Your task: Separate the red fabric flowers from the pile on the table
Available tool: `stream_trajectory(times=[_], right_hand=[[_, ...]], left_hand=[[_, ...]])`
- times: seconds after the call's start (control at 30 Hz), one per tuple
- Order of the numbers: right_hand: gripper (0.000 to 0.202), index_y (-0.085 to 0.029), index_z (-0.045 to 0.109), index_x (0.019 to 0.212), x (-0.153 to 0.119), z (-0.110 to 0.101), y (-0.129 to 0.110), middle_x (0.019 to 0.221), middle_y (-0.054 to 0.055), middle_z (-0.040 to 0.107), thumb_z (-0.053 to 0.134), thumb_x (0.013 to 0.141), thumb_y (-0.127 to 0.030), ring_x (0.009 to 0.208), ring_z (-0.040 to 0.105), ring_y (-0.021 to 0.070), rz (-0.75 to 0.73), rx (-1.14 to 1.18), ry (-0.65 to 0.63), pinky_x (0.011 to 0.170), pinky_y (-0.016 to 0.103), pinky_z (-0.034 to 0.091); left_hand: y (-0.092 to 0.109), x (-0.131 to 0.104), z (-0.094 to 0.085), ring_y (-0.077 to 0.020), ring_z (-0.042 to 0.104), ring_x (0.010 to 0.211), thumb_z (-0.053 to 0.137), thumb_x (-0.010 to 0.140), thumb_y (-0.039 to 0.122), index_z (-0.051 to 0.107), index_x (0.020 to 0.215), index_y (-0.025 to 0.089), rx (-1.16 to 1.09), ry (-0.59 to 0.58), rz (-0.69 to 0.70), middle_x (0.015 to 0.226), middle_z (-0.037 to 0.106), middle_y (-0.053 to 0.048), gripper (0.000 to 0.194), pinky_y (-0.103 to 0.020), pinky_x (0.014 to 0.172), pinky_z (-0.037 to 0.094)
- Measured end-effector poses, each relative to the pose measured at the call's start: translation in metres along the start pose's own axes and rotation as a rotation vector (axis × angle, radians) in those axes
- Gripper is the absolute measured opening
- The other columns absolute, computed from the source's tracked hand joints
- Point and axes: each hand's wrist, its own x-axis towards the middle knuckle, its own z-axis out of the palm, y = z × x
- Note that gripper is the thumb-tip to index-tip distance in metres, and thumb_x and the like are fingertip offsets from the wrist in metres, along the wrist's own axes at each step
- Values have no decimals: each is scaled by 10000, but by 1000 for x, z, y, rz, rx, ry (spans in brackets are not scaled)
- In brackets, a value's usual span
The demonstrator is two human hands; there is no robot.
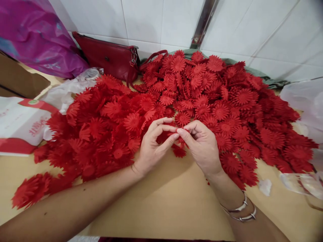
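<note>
My left hand [153,144] and my right hand [204,146] meet fingertip to fingertip above the front of the table. Both are closed in a pinch on a small red artificial flower piece [177,130], mostly covered by the fingers. Right below the fingertips, another red flower piece [179,151] lies on the table. A loose heap of red petalled flower pieces [111,111] spreads out beside and beyond my left hand. Behind my right hand rises a bigger heap of the same flower pieces [222,111], many of them flat and stacked.
A dark red handbag [108,57] leans against the white tiled wall [143,20]. To the left are a purple plastic bag [42,37], a cardboard box [20,77] and a red-and-white printed package [22,124]. Clear plastic bags [305,104] lie at the right of the tan table [161,208].
</note>
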Motion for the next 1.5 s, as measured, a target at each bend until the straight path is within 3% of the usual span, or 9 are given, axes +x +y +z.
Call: stream_trajectory(times=[0.17, 0.33, 0.47, 0.63, 0.77, 1.0, 1.27, 1.43, 1.5], right_hand=[[300, -227, 645, 844, 5, -2, 3, 729, -43, 620, 855, 790, -434, 632, 546, 101, 115, 213, -63, 593, 228, 482], [311, -237, 616, 819, 7, -2, 1, 715, -51, 609, 845, 795, -446, 582, 527, 93, 125, 266, -28, 536, 218, 473], [320, -266, 657, 840, 16, -13, -1, 716, -65, 602, 878, 747, -477, 581, 522, 81, 89, 361, 50, 648, 238, 547], [196, -299, 712, 957, 21, -23, -1, 838, -46, 669, 795, 858, -446, 720, 623, 91, 85, 405, 105, 744, 247, 579], [269, -293, 710, 1066, 18, -19, -1, 917, -13, 713, 695, 916, -515, 774, 659, 126, 214, 433, 21, 775, 301, 598], [275, -256, 698, 1012, 17, -18, 3, 875, -19, 708, 849, 799, -343, 756, 639, 112, 195, 327, 16, 730, 256, 555], [150, -228, 660, 962, 14, -18, 4, 788, -36, 711, 753, 898, -326, 624, 589, 84, 64, 164, 67, 632, 222, 488], [172, -224, 637, 987, 13, -16, 5, 728, -39, 685, 702, 938, -375, 597, 605, 90, 59, 80, 61, 602, 221, 504], [169, -238, 597, 1004, 14, -18, 7, 708, -50, 645, 647, 970, -396, 600, 606, 98, 32, 69, 125, 577, 219, 498]], left_hand=[[0, 0, 2, -220, 642, 1169, 696, 948, 290, 719, 950, 212, -72, 11, -31, 1178, 675, -95, 82, -422, 1103, 482], [3, -2, 5, -224, 631, 1207, 680, 959, 299, 703, 952, 207, -178, 32, -74, 1232, 662, -105, 95, -408, 1099, 482], [-1, 1, 7, -183, 666, 1095, 711, 936, 347, 655, 928, 196, -322, 166, -189, 1113, 696, -80, 161, -344, 1030, 513], [-4, 3, 8, -138, 699, 895, 716, 928, 369, 557, 1031, 211, -407, 181, -290, 978, 657, -22, 246, -291, 880, 558], [-6, 4, 10, -119, 648, 954, 775, 871, 303, 541, 1083, 231, -359, 232, -202, 1099, 606, -30, 324, -260, 914, 563], [-7, 3, 13, -100, 630, 934, 783, 851, 236, 497, 1212, 266, -371, 207, -162, 1141, 580, -30, 461, -232, 900, 563], [-6, 2, 11, -99, 630, 937, 788, 845, 241, 479, 1246, 264, -390, 169, -214, 1165, 561, -29, 506, -250, 914, 550], [-6, 2, 8, -118, 616, 938, 691, 936, 288, 537, 1200, 245, -333, 184, -184, 1036, 584, -21, 309, -249, 889, 539], [-4, 2, 7, -118, 616, 938, 672, 947, 255, 555, 1178, 232, -304, 189, -162, 1025, 603, -25, 260, -244, 888, 531]])
